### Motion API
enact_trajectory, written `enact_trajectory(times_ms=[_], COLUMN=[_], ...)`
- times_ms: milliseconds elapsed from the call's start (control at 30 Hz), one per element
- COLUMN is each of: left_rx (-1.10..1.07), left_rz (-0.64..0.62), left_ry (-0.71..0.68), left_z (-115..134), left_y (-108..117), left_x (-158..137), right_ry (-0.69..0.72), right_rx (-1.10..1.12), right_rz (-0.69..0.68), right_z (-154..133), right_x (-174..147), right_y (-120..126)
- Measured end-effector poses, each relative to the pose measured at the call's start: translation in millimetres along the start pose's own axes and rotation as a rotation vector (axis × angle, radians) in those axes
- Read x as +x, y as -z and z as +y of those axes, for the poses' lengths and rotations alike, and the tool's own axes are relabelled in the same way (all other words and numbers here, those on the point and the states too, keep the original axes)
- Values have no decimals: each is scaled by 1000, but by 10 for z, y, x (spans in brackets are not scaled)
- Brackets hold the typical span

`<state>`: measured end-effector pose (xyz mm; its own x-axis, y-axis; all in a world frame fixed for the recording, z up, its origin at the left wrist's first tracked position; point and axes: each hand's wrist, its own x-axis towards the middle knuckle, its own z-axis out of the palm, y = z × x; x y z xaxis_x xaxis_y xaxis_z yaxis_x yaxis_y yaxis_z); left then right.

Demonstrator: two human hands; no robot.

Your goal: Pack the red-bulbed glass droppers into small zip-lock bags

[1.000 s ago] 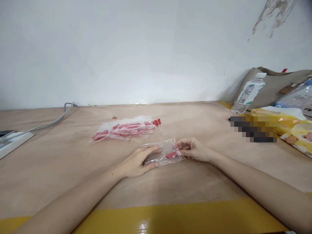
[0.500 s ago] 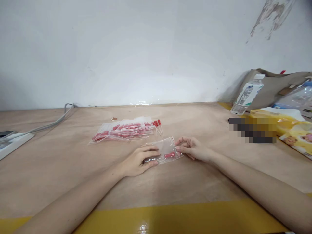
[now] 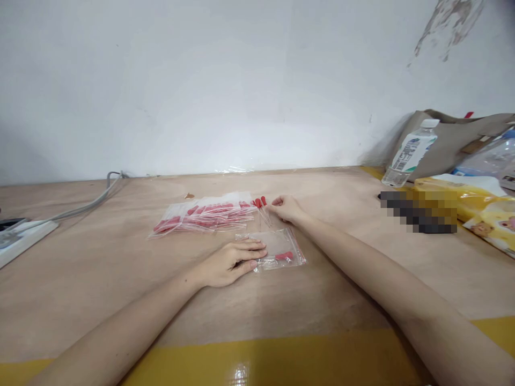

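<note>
My left hand [image 3: 237, 261] lies flat on a clear zip bag [image 3: 277, 244], fingers stretched out and pressing its left part to the table. A red rubber bulb [image 3: 284, 256] of a dropper shows inside that bag; the rest of the dropper is partly covered by my fingers. Beyond the bag my right hand [image 3: 287, 208] hovers with bent fingers, its tips close beside a few loose red-bulbed droppers [image 3: 263, 201]. Whether the fingertips touch a dropper is hard to see. Left of these droppers rests a pile of filled zip bags [image 3: 209, 212] with red bulbs inside.
A clear bottle [image 3: 408, 155], a grey-beige bag [image 3: 450, 142] and a yellow package [image 3: 486, 212] stand or lie at the right. A white power strip [image 3: 34, 241] with a grey cable [image 3: 90, 202] is at the left. The wall [image 3: 241, 80] borders the table's back.
My right hand has let go of the bag's right edge and moved up and left to the loose droppers. The left hand stays on the bag, now lying flatter.
</note>
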<state>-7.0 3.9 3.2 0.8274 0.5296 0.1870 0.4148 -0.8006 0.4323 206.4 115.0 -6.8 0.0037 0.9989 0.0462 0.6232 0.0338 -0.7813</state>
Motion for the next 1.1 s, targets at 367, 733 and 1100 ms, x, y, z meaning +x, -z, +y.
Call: enact_trajectory(times_ms=[367, 733, 1100], left_rx=[34, 77, 84], left_rz=[-80, -74, -35], left_ry=[5, 10, 8], left_z=[21, -1, 8], left_y=[39, 22, 10], left_x=[11, 14, 5], right_ry=[187, 32, -25], right_rx=[-397, 524, 859], right_rz=[-64, 109, -32], right_z=[-158, 291, 372], right_x=[78, -639, -997], right_y=[51, 697, 371])
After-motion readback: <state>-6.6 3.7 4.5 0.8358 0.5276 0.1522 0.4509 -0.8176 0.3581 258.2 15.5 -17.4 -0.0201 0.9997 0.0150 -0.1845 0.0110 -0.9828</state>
